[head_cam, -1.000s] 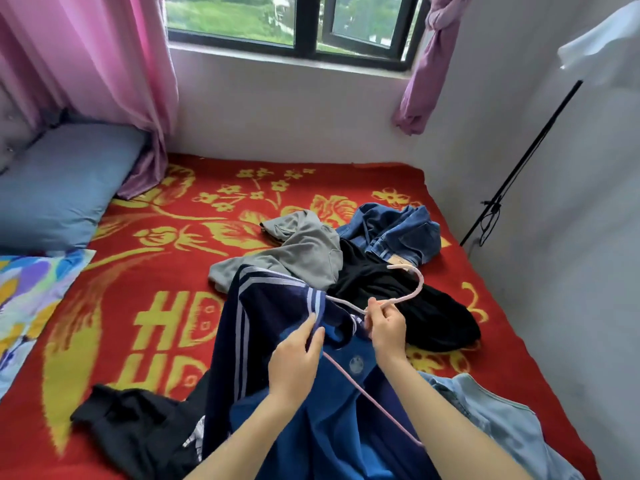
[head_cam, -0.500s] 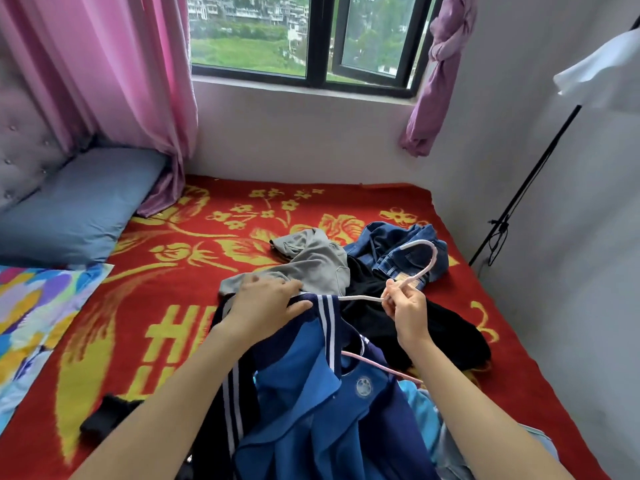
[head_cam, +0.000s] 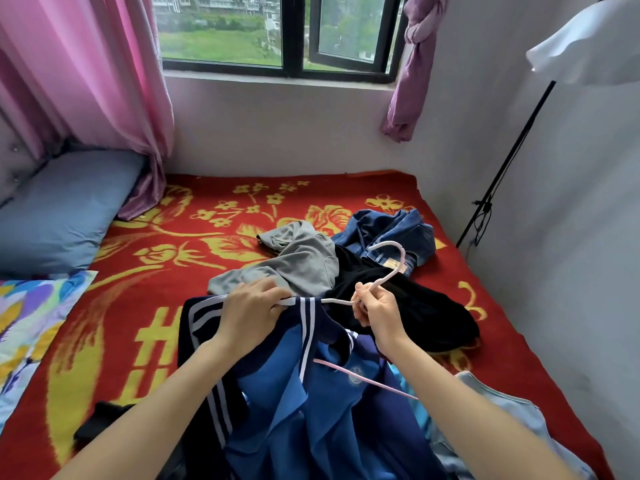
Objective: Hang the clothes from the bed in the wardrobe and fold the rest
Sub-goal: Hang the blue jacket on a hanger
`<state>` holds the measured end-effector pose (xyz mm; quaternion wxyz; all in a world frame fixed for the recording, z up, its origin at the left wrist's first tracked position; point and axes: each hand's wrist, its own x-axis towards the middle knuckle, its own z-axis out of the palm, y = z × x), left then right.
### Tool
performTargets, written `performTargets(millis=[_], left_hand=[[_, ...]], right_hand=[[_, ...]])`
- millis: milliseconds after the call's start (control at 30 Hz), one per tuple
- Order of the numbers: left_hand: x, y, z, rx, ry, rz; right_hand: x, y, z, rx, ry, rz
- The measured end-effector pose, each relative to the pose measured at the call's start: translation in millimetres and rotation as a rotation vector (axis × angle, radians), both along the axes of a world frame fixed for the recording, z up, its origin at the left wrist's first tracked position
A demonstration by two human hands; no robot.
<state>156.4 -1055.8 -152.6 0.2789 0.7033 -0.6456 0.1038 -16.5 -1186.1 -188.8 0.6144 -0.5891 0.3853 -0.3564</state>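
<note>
I'm threading the pink hanger (head_cam: pixel 384 271), pinched in my right hand (head_cam: pixel 375 308), into the blue jacket (head_cam: pixel 311 393); left hand (head_cam: pixel 252 311) grips its shoulder, the other shoulder next.

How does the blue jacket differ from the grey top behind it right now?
The blue jacket has navy panels and white stripes; the grey top is plain. The jacket is gripped by the left hand over a pink hanger; the grey top lies crumpled, unheld. Both are on the bed.
</note>
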Motion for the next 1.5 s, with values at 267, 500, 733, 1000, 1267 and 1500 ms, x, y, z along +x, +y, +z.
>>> performTargets(millis=[267, 500, 733, 1000, 1267, 1500], left_hand=[[37.1, 0.4, 33.3, -0.095, 0.284, 0.192], [40.0, -2.9, 51.1, -0.214, 0.286, 0.237], [32.4, -8.0, 54.8, -0.232, 0.297, 0.261], [29.6, -0.1, 54.3, -0.308, 0.342, 0.327], [51.1, 20.0, 58.2, -0.430, 0.367, 0.348], [74.0, 40.0, 43.5, -0.341, 0.453, 0.250]], right_hand=[[-45.7, -63.3, 25.0, -0.056, 0.203, -0.115], [-59.7, -55.3, -50.0, 0.276, 0.357, -0.557], [12.6, 8.3, -50.3, 0.036, 0.568, -0.058], [26.9, 28.4, -56.8, -0.186, 0.899, -0.127], [-14.4, 17.1, -80.1, -0.125, 0.973, -0.188], [-45.6, -55.5, 0.0, 0.135, 0.152, -0.490]])
